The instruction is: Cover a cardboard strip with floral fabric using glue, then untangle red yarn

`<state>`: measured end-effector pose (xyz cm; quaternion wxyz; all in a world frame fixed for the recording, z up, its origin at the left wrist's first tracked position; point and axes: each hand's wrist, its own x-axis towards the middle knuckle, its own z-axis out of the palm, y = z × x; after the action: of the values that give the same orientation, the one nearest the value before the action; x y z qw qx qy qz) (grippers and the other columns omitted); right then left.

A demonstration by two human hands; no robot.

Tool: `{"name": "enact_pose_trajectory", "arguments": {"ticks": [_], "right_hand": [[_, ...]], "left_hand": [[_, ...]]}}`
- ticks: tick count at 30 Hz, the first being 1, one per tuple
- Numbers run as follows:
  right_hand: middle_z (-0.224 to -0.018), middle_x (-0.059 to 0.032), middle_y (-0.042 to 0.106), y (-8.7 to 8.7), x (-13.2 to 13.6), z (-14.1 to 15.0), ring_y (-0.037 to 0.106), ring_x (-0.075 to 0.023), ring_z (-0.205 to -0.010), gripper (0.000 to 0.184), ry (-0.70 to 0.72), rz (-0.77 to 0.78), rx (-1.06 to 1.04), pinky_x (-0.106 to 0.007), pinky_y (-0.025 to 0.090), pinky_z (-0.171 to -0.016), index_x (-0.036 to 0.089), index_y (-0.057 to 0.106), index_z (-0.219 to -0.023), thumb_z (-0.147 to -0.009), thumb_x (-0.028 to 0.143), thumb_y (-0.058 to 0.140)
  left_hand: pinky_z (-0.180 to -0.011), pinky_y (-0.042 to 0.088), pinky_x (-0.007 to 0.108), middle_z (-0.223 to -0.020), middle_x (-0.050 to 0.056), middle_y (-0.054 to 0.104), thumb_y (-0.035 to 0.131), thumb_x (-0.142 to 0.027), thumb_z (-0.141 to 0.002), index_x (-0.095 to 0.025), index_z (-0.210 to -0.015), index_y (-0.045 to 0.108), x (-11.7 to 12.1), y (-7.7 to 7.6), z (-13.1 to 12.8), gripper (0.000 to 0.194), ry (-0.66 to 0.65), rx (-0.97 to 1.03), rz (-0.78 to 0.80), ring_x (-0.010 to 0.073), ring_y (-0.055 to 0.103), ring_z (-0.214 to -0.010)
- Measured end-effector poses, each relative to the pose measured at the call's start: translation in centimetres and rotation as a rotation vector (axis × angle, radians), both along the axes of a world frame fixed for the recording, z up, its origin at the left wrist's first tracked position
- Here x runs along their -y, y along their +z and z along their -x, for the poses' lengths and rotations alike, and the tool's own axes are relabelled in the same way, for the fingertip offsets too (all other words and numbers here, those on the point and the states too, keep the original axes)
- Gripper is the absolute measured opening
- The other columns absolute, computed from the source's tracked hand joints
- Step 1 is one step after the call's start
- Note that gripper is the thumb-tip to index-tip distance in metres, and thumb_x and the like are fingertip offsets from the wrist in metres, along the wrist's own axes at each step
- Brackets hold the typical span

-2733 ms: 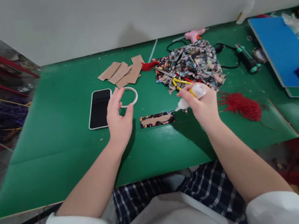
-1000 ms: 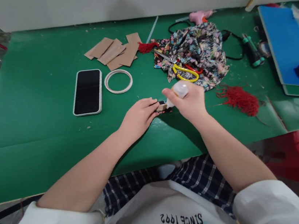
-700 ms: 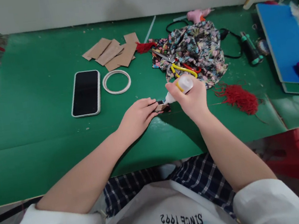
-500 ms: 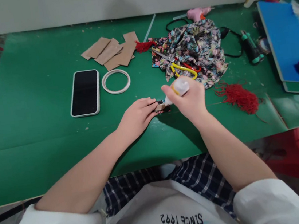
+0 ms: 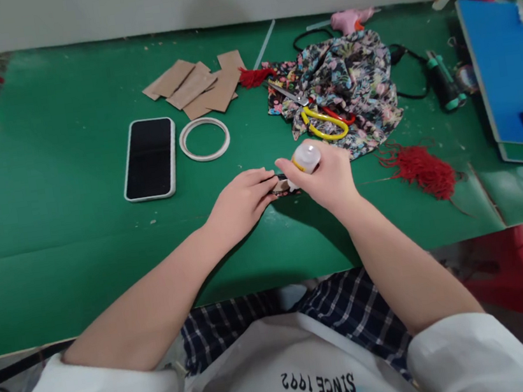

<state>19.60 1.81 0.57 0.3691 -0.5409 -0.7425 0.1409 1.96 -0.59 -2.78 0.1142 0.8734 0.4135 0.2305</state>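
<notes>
My right hand (image 5: 332,174) is wrapped round a small white glue bottle (image 5: 308,156) with a yellow band, tilted with its nozzle down. The nozzle points at a small piece of floral fabric with cardboard (image 5: 282,185) on the green table, and whether it touches is too small to tell. On the left end of that piece lie the outstretched fingers of my left hand (image 5: 245,199), flat and pressing it down. Part of the piece is hidden under both hands.
Beyond my hands lie scissors (image 5: 324,125) on crumpled floral fabric (image 5: 351,75), with a red tassel (image 5: 255,76), cardboard pieces (image 5: 199,88), a tape roll (image 5: 207,157) and a phone (image 5: 149,160). Red threads (image 5: 427,173), a glue gun (image 5: 350,20) and a blue board (image 5: 505,67) are rightward.
My right hand and the glue bottle have shifted slightly left, and the bottle stands more upright. My left hand stays on the fabric piece. The view has tilted a little.
</notes>
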Motion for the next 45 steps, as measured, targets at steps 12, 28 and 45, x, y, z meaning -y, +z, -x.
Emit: {"name": "enact_pose_trajectory", "arguments": {"ticks": [12, 28, 45], "right_hand": [[-0.050, 0.0040, 0.045, 0.4, 0.0, -0.4, 0.041, -0.0092, -0.048, 0.042, 0.022, 0.026, -0.014, -0.027, 0.033, -0.051, 0.021, 0.038, -0.054, -0.074, 0.051, 0.058], [-0.059, 0.0012, 0.054, -0.1, -0.3, -0.7, 0.049, -0.0116, -0.057, 0.038, -0.014, 0.003, -0.088, -0.028, 0.039, -0.058, 0.020, 0.047, -0.060, -0.076, 0.054, 0.056], [-0.053, 0.0032, 0.049, -0.6, -0.9, -0.7, 0.044, -0.0097, -0.050, 0.042, -0.040, -0.003, -0.095, -0.027, 0.035, -0.052, 0.020, 0.046, -0.057, -0.073, 0.057, 0.058]], "left_hand": [[-0.096, 0.047, 0.043, -0.116, 0.011, 0.063, 0.050, -0.028, -0.090, -0.014, -0.114, 0.061, 0.1, 0.0, 0.1, 0.030, 0.016, -0.001, 0.022, 0.0249, 0.055, -0.114], [-0.096, 0.047, 0.044, -0.116, 0.013, 0.063, 0.049, -0.029, -0.090, -0.012, -0.116, 0.060, 0.1, -0.1, 0.0, 0.032, 0.025, -0.004, 0.014, 0.0250, 0.055, -0.115], [-0.095, 0.049, 0.043, -0.113, 0.013, 0.065, 0.051, -0.028, -0.089, -0.008, -0.113, 0.062, 0.1, 0.0, -0.1, 0.034, 0.026, -0.014, -0.034, 0.0254, 0.057, -0.111]]}}
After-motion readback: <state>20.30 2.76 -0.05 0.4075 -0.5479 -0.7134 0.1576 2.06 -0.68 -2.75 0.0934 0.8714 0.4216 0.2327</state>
